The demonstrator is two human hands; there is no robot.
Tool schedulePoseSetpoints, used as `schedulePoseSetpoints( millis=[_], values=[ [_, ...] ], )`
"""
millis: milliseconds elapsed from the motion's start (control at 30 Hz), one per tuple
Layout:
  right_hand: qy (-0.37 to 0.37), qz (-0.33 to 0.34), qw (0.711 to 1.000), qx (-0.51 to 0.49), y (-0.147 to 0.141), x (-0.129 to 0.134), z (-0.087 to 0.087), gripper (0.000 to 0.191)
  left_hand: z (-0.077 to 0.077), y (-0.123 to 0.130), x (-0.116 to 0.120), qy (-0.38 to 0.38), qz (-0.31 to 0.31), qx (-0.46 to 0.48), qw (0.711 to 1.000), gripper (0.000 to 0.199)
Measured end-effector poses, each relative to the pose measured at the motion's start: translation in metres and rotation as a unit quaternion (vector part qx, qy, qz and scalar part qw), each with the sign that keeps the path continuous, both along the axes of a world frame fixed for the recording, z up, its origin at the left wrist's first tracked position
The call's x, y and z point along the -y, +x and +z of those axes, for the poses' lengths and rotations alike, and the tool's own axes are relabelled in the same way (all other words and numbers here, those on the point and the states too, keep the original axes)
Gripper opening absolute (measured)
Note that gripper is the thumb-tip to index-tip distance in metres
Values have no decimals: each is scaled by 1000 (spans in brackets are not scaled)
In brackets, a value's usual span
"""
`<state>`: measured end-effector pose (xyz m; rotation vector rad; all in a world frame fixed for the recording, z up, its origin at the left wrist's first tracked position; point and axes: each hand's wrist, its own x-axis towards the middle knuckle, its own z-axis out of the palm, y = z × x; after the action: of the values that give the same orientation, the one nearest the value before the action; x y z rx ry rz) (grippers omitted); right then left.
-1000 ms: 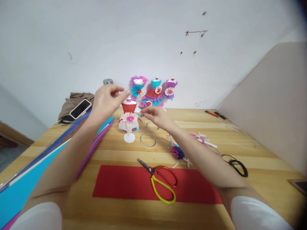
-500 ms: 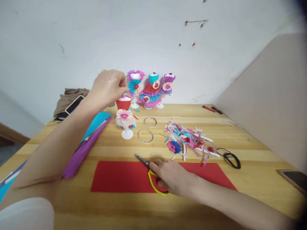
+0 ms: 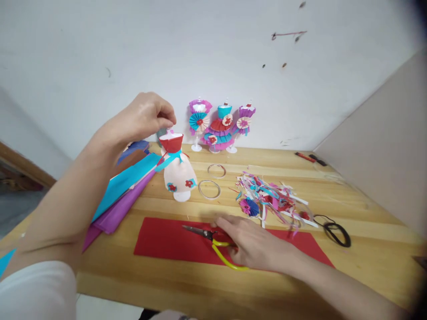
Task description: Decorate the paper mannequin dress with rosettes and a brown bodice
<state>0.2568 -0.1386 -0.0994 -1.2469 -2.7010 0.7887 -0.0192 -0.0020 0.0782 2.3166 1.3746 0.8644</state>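
Note:
A small dress form (image 3: 180, 171) wears a red top, a blue bow and a cream skirt with red flowers. My left hand (image 3: 150, 115) pinches the knob at its top. Yellow-handled scissors (image 3: 207, 234) lie over a red paper sheet (image 3: 167, 240), blades pointing left. My right hand (image 3: 253, 242) is closed around their handles, palm down. Two metal rings (image 3: 209, 189) lie beside the dress form.
Three decorated dress forms (image 3: 218, 126) stand by the wall. Paper scraps (image 3: 267, 195) and a black cord (image 3: 336, 234) are at the right. Folded coloured paper (image 3: 126, 182) lies left. Red and black pens (image 3: 305, 157) sit at the back right.
The dress form has turned: the pleated rosette is out of sight and a blue bow shows. The scissors' blades have swung to point more to the left. The view has shifted.

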Motion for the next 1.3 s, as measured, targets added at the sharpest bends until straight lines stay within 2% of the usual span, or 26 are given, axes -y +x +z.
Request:
schedulePoseSetpoints(
  millis=[133,267,400,533,600,700,867,933,1033,1167,1233,1300],
  values=[
    [25,39,995,-85,16,-19,21,61,3,-7,0,-9,-23,22,999,13],
    [152,69,974,-156,30,-44,34,58,9,-4,2,-86,-34,73,993,15],
    [301,56,945,-118,36,-62,50,52,17,5,5,-109,-48,40,992,10],
    [436,45,896,-64,36,-83,65,42,20,10,3,-57,-98,-42,993,12],
    [481,51,873,-58,34,-94,71,40,22,13,1,-32,-113,-70,991,13],
    [498,67,864,-37,30,-110,80,43,25,20,1,-32,-122,-81,989,12],
    [485,87,870,-5,25,-130,95,49,32,37,10,-101,-98,-68,988,10],
    [486,95,869,5,24,-135,98,50,34,42,12,-120,-85,-33,989,11],
    [511,108,851,49,25,-138,98,45,36,44,11,-113,-78,-2,990,12],
    [554,119,821,74,26,-138,98,43,37,48,10,-95,-116,-79,986,8],
    [554,121,820,70,27,-138,98,40,38,51,11,-108,-99,-17,989,8],
    [541,119,830,59,27,-138,100,37,40,54,11,-105,-77,54,990,17]
  ],
)
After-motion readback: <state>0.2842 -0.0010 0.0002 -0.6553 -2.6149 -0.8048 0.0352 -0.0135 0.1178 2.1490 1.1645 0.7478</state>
